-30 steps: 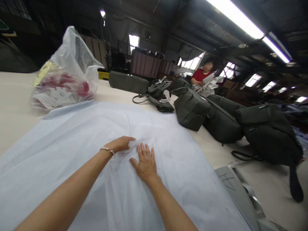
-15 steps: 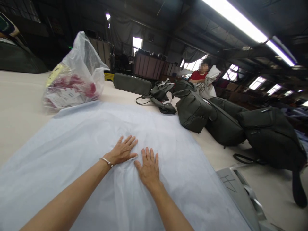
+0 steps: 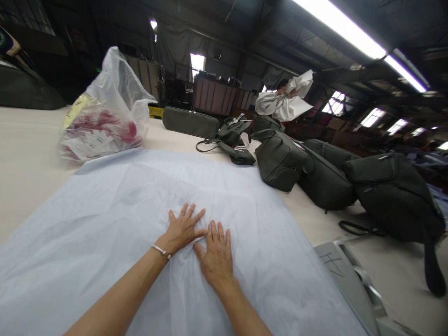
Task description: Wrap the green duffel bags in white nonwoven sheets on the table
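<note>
A wide sheet of pale blue-white material (image 3: 115,224) lies over the table, with creases around my hands. My left hand (image 3: 184,228), a bracelet at its wrist, rests palm down on the sheet with spread fingers. Just to its right, my right hand (image 3: 216,254) presses flat on the same sheet, fingers stretched out. The left thumb comes close to the fingertips of the right hand; whether they touch is hard to tell. Neither hand holds anything.
A clear plastic bag (image 3: 105,116) with red and white contents stands behind the sheet at the left. Dark bags (image 3: 280,161) line the table's back and right. A grey case (image 3: 345,273) lies at the right. Farther back, a person holds crumpled pale material (image 3: 283,100).
My left hand has slid slightly right and toward me, nearer my right hand, with its fingers spread wider. The person in the background has raised the crumpled material, which now covers most of them.
</note>
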### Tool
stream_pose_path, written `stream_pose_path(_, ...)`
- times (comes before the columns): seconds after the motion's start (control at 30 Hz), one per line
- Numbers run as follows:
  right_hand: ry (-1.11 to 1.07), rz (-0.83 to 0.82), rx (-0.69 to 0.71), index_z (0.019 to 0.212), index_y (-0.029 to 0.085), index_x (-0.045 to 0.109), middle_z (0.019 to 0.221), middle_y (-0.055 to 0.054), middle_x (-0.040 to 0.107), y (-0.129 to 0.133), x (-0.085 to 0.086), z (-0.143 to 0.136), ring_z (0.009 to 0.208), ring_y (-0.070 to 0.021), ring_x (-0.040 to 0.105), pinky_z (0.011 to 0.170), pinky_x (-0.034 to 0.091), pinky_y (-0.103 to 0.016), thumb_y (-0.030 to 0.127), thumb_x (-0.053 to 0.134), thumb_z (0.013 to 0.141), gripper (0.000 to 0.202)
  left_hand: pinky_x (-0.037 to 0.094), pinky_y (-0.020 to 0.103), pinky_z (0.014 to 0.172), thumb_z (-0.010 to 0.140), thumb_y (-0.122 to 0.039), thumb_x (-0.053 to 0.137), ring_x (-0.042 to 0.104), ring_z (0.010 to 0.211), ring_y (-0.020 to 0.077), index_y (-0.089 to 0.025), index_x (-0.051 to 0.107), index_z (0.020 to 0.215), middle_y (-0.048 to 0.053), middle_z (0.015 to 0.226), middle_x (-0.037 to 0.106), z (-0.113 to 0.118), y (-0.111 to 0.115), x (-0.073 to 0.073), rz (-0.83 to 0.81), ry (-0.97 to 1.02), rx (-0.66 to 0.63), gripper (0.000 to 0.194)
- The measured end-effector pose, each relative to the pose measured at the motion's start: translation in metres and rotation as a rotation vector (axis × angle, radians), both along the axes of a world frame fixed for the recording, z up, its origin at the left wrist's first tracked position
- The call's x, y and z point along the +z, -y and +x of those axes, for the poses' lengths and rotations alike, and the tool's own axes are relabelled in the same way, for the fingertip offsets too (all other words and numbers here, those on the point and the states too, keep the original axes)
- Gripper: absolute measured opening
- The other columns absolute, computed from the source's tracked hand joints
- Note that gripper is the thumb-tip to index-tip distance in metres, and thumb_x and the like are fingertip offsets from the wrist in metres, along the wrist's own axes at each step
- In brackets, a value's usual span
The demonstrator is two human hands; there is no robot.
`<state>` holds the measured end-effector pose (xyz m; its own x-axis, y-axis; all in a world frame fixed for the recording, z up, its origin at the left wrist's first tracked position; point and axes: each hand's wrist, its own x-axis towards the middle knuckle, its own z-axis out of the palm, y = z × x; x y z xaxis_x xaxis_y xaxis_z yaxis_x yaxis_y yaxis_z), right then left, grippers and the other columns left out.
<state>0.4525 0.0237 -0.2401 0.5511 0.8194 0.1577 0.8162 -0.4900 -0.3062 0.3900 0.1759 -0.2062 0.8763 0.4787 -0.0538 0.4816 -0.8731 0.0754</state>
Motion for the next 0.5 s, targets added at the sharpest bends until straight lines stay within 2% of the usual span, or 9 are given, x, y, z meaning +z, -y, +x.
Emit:
stream_pose_path(0.27, -0.015, 0.104, 0.009, 0.143, 0.013, 0.045, 0.153, -0.011, 0.036, 0.005, 0.002, 0.000, 0.145, -0.0279, 0.024, 0.119, 0.016, -0.052, 0.051, 0.046, 0.095, 0.061, 0.022, 0.083, 0.095, 0.089, -0.067, 0.039, 0.021, 0.144, 0.0438, -0.034, 0.030, 0.149, 0.016, 0.158, 0.027, 0.008, 0.002, -0.005, -0.025, 0.013, 0.059, 0.069)
stream_pose_path(0.43, -0.060, 0.283, 0.001, 0.140, 0.011, 0.047, 0.142, -0.016, 0.051, 0.006, -0.004, 0.007, 0.139, -0.0253, 0.038, 0.116, 0.025, -0.051, 0.040, 0.043, 0.097, 0.052, 0.019, 0.083, 0.095, 0.087, -0.068, 0.044, 0.018, 0.144, 0.0442, -0.034, 0.029, 0.149, 0.017, 0.159, 0.024, 0.008, 0.003, -0.006, -0.036, 0.005, 0.047, 0.072)
stream_pose_path(0.5, -0.166, 0.331, -0.022, 0.136, 0.013, 0.053, 0.138, -0.014, 0.056, 0.004, 0.003, 0.011, 0.136, -0.0255, 0.042, 0.116, 0.026, -0.051, 0.038, 0.046, 0.095, 0.048, 0.018, 0.083, 0.096, 0.087, -0.066, 0.045, 0.016, 0.145, 0.0442, -0.035, 0.029, 0.149, 0.016, 0.159, 0.022, 0.007, 0.004, -0.005, -0.037, -0.011, 0.051, 0.072)
